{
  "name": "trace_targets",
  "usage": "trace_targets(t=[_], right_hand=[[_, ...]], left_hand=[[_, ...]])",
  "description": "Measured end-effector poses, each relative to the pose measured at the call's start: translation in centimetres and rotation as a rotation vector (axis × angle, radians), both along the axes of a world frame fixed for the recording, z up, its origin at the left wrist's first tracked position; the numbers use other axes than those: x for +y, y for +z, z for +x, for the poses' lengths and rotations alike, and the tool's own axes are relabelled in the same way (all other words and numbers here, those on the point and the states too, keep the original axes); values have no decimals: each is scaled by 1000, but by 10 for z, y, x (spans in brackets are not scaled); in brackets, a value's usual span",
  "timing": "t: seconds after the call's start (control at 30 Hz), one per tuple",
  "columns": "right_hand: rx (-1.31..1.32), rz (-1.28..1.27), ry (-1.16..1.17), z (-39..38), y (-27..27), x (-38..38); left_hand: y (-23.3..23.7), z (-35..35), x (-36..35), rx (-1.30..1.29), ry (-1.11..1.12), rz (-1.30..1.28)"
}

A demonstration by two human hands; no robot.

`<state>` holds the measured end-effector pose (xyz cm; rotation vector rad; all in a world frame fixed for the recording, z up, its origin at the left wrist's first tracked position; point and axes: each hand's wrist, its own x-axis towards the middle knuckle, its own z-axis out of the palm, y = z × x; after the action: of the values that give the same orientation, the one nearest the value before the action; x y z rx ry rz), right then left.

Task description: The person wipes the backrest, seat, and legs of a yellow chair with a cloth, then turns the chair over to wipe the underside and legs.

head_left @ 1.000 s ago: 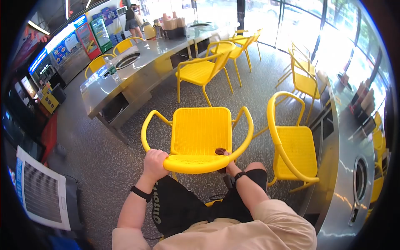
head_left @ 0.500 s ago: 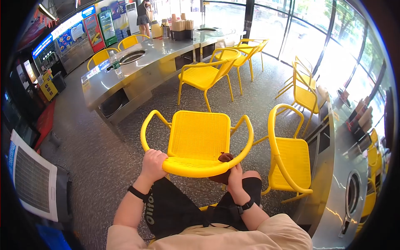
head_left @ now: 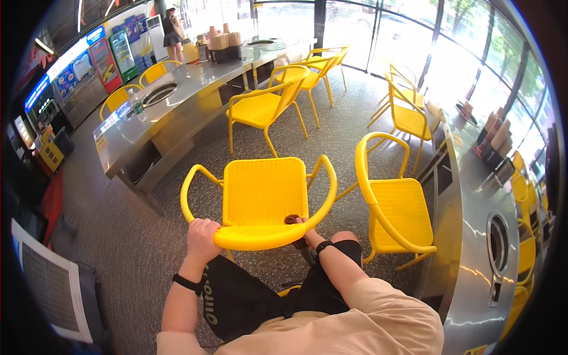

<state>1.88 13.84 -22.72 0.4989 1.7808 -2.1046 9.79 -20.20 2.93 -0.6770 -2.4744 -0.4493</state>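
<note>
In front of my knees stands a yellow woven armchair (head_left: pixel 265 189), its curved backrest nearest me. My left hand (head_left: pixel 203 239) is wrapped round the left end of the backrest's top rail. My right hand (head_left: pixel 305 232) is at the right part of the backrest, closed on a dark brown cloth (head_left: pixel 292 219). Some of the cloth shows above the rail against the inner side of the backrest; the fingers are partly hidden by the chair. A second yellow chair (head_left: pixel 402 213) stands just to the right, apart from my hands.
A long steel table (head_left: pixel 195 94) with round burners, a bottle (head_left: pixel 137 106) and chopstick holders runs across the back left. Another steel counter (head_left: pixel 473 236) is along the right. An air cooler (head_left: pixel 50 278) stands at left. A person (head_left: pixel 173 35) stands far back.
The view has swung right, so the scene sits further left. My right hand has moved up and inward over the backrest with the cloth; my left hand keeps its grip on the rail.
</note>
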Motion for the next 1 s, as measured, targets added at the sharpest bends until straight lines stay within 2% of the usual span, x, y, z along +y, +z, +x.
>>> trace_targets(t=[0.17, 0.2, 0.37, 0.4, 0.6, 0.7, 0.8, 0.9, 1.0], right_hand=[[17, 11, 11, 7, 27, -2], [35, 72, -34, 19, 59, -8], [36, -1, 24, 37, 98, -1], [67, -28, 42, 47, 130, 1], [359, -117, 51, 72, 167, 1], [315, -172, -133, 98, 219, -8], [356, -265, -178, 108, 225, -11], [529, -359, -248, 99, 192, -21], [688, -93, -153, 77, 125, -16]], left_hand=[[-2, 0, 0, -11, 15, -1], [-2, 1, 1, -8, 14, -3], [-3, 1, 1, 10, 14, -4], [-2, 1, 2, 15, 13, -7], [-3, -1, 3, 43, -6, 1], [-1, 1, 4, 46, -5, -12], [0, 2, 4, 37, -5, -20], [-2, -1, 3, 52, -12, -20], [-5, -1, 1, 54, -12, -19]])
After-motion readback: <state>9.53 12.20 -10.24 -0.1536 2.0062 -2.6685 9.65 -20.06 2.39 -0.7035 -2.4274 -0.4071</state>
